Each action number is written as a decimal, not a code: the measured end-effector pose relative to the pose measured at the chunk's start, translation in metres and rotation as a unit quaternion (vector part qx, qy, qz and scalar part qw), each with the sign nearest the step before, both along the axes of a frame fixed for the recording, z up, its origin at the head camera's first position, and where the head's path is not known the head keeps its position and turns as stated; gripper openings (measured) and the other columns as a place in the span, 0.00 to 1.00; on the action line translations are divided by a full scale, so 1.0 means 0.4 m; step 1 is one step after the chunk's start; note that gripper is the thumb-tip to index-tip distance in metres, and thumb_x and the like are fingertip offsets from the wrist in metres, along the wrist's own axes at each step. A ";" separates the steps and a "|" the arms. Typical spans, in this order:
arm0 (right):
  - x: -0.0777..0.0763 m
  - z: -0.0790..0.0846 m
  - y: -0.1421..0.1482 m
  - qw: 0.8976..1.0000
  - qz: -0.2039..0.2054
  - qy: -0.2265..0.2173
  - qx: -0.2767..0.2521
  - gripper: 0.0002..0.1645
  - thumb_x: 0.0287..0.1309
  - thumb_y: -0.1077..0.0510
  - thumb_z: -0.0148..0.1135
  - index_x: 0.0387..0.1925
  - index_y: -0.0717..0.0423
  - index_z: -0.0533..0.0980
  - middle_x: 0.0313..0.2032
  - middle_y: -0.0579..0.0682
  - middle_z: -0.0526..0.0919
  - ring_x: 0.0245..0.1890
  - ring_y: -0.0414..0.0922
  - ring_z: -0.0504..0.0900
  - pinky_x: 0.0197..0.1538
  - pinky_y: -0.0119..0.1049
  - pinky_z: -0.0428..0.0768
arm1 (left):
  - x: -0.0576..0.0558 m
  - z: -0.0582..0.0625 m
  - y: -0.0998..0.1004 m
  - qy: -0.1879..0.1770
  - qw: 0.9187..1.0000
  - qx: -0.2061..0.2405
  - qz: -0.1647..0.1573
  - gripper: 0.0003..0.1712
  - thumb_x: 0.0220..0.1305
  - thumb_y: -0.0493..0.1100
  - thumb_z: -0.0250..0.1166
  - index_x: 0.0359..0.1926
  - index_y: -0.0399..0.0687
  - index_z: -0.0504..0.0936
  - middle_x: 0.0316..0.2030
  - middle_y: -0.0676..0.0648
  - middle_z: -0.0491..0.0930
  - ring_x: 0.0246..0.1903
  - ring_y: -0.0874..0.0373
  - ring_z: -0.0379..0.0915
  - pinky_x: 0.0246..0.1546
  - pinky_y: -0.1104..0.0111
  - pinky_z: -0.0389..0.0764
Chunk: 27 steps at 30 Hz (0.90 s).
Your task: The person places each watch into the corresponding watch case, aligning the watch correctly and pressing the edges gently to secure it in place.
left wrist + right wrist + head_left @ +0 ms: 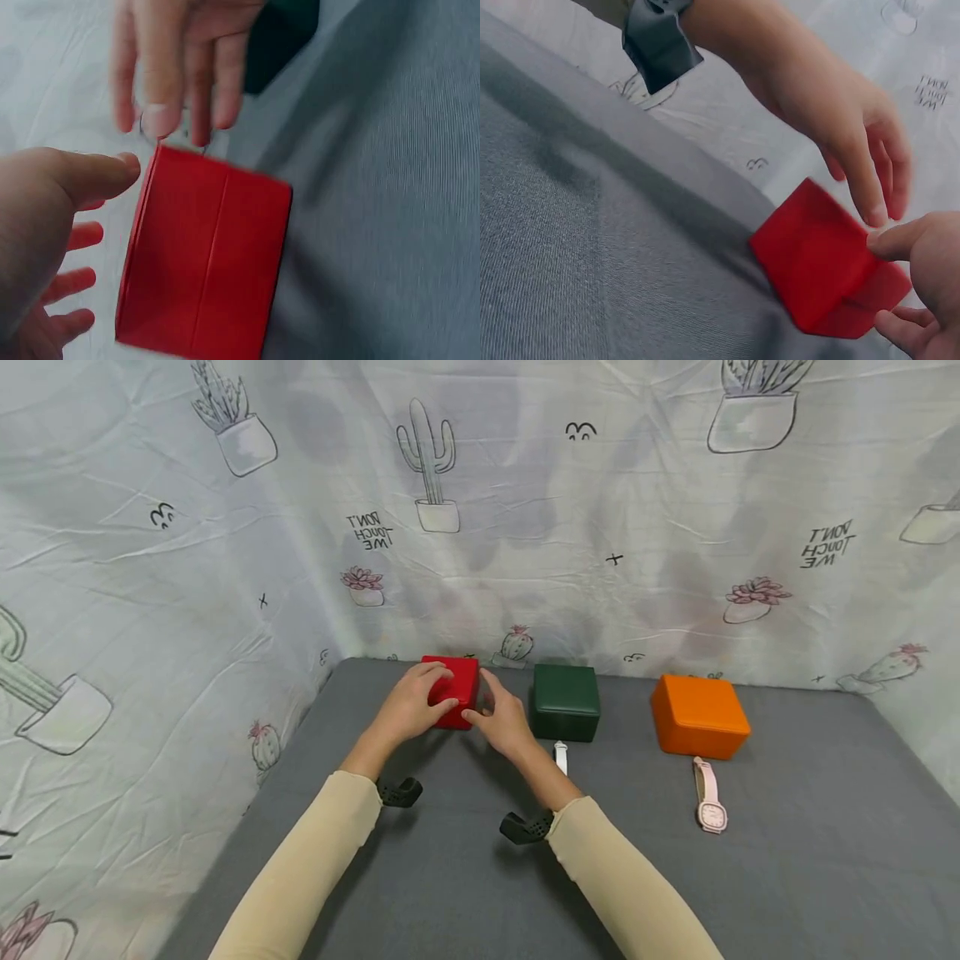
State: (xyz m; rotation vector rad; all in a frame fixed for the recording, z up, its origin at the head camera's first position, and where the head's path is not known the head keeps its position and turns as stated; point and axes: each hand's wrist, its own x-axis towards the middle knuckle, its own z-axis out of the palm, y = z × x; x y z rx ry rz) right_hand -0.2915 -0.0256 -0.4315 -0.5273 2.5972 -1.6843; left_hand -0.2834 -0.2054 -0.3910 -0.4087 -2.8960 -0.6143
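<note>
A red box (463,675) with a lid seam stands on the grey table near the back edge. At its left side and over its top is my left hand (409,703), fingers spread and gently bent. My right hand (506,720) is at the box's right side, thumb toward its front and fingers loosely extended. In the left wrist view the left thumb lies beside the red box (202,255) without gripping it. Whether any fingertip touches the box in the right wrist view, I cannot tell.
Right of the red box stands a dark green box (566,702), and further right an orange box (701,718). A white watch strap (561,757) is partly hidden by my right forearm. A pink watch (709,802) lies before the orange box. Patterned cloth (637,527) hangs behind the table.
</note>
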 end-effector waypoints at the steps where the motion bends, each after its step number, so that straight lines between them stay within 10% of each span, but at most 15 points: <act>1: 0.004 0.007 0.008 1.000 0.004 0.008 -0.003 0.46 0.59 0.59 0.66 0.74 0.52 0.55 0.70 0.56 0.64 0.66 0.58 0.70 0.58 0.51 0.78 | 0.000 0.001 0.011 0.001 1.000 0.003 -0.002 0.28 0.61 0.48 0.67 0.60 0.47 0.74 0.66 0.44 0.68 0.66 0.47 0.61 0.64 0.48 0.70; 13: 0.045 0.094 0.156 0.997 -0.026 0.074 0.014 0.43 0.60 0.57 0.65 0.73 0.45 0.57 0.70 0.55 0.64 0.68 0.53 0.68 0.60 0.46 0.77 | -0.024 -0.024 0.067 -0.022 0.997 -0.065 -0.046 0.35 0.53 0.42 0.74 0.63 0.49 0.73 0.69 0.45 0.64 0.69 0.47 0.58 0.67 0.48 0.66; 27: 0.062 0.083 0.325 0.991 -0.096 0.090 0.038 0.40 0.60 0.56 0.65 0.71 0.47 0.60 0.66 0.61 0.70 0.66 0.57 0.70 0.64 0.50 0.74 | -0.032 -0.026 0.105 0.022 0.991 -0.105 -0.074 0.34 0.54 0.44 0.72 0.63 0.48 0.74 0.67 0.43 0.67 0.68 0.46 0.60 0.70 0.49 0.61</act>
